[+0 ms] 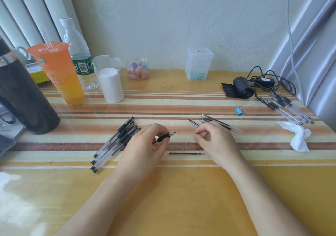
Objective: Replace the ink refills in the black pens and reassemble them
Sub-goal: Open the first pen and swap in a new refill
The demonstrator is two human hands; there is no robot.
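Note:
My left hand (143, 144) grips a black pen (164, 137) by its black rubber grip, the metal tip pointing right. My right hand (215, 142) hovers just right of that tip with fingers curled, thumb and forefinger nearly touching. Whether they pinch something small is unclear. A clear pen cap (193, 123) lies right behind the right fingers. One black refill (185, 153) lies flat on the table between my hands. Several loose refills (216, 122) lie behind my right hand. A pile of capped black pens (114, 144) lies left of my left hand.
Another pile of pens (288, 108) lies at the far right by a crumpled tissue (298, 137), a blue binder clip (238, 111), a black bag roll (242, 87) and a cable. At back left stand an orange drink cup (60, 73), water bottle (80, 53), white container (111, 84) and dark flask (23, 97).

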